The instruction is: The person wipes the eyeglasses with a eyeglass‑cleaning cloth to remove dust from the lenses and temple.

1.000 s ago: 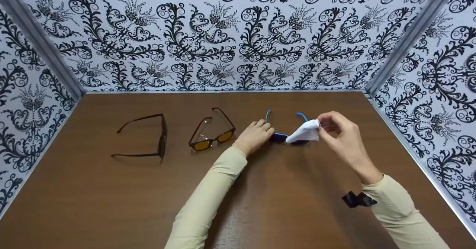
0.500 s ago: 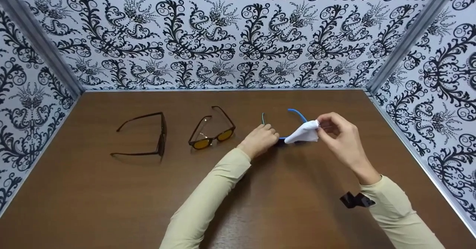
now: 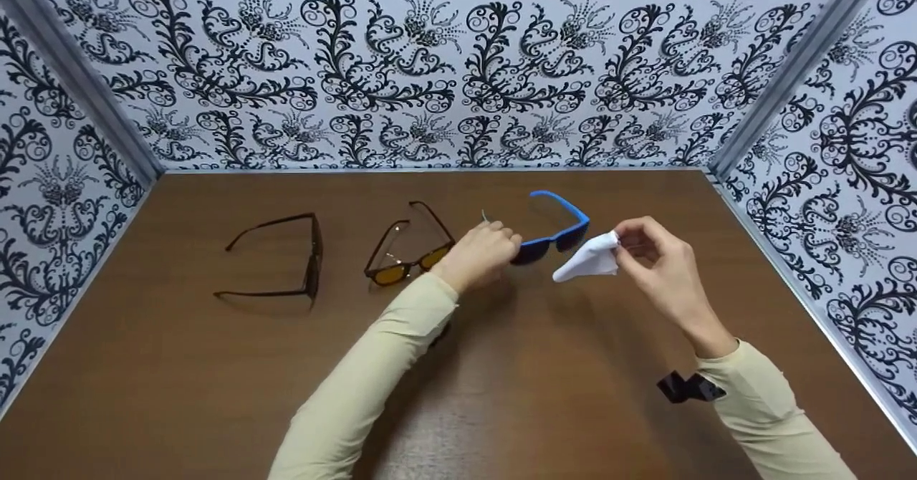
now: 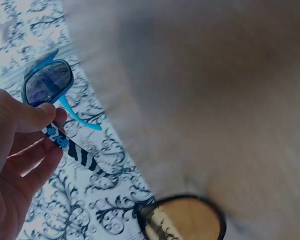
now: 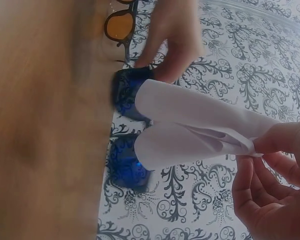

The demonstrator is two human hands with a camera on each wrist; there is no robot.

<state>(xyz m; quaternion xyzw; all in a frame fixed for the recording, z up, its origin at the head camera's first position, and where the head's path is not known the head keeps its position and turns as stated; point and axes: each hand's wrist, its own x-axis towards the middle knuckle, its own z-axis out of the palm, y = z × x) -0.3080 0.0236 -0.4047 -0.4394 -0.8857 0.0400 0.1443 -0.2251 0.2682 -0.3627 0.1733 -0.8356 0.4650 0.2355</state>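
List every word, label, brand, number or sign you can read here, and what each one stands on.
No text is legible.
Blue lettering-like marks on the striped temple of the blue-framed sunglasses: too blurred to read.
White cloth, amber-lensed glasses, dark glasses: no lettering that I can make out.

Before me a brown table [image 3: 179,380] fills the lower frame, a soft glare [image 3: 455,426] near its bottom centre. White walls [image 3: 458,72] with black scrolls stand behind and at both sides; grey strips [image 3: 75,72] line the upper-left and upper-right corners.
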